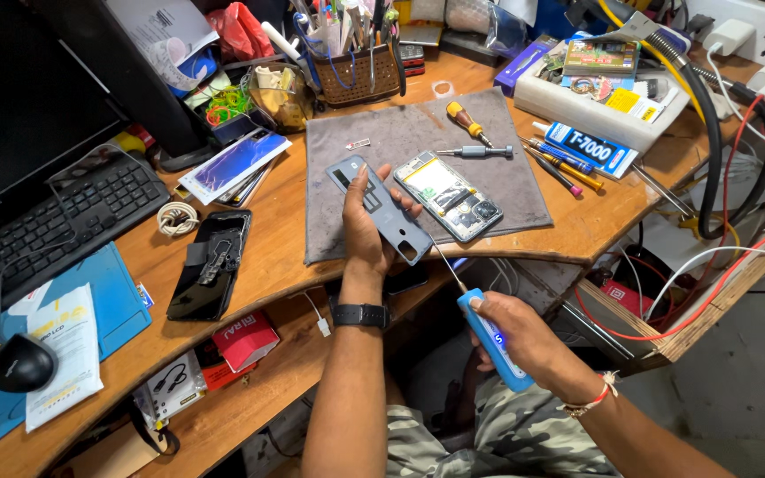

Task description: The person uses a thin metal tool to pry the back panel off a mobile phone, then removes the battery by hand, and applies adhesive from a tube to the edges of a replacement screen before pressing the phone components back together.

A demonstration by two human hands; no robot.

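Note:
My left hand (365, 232) holds a grey phone back cover (381, 208) over the front edge of a grey work mat (506, 177). My right hand (524, 341) grips a blue glue tube (494, 341) whose thin metal nozzle reaches up to the cover's lower right edge. An opened phone (447, 196) with its insides showing lies on the mat just right of the cover. A black watch sits on my left wrist.
A yellow-handled screwdriver (468, 121), a grey driver (475, 152) and several pens lie at the mat's far side. A second opened black phone (212, 264) rests on the wooden desk (267, 239), with a keyboard (55, 221) and mouse (19, 363) to the left, a tool basket (360, 75) behind.

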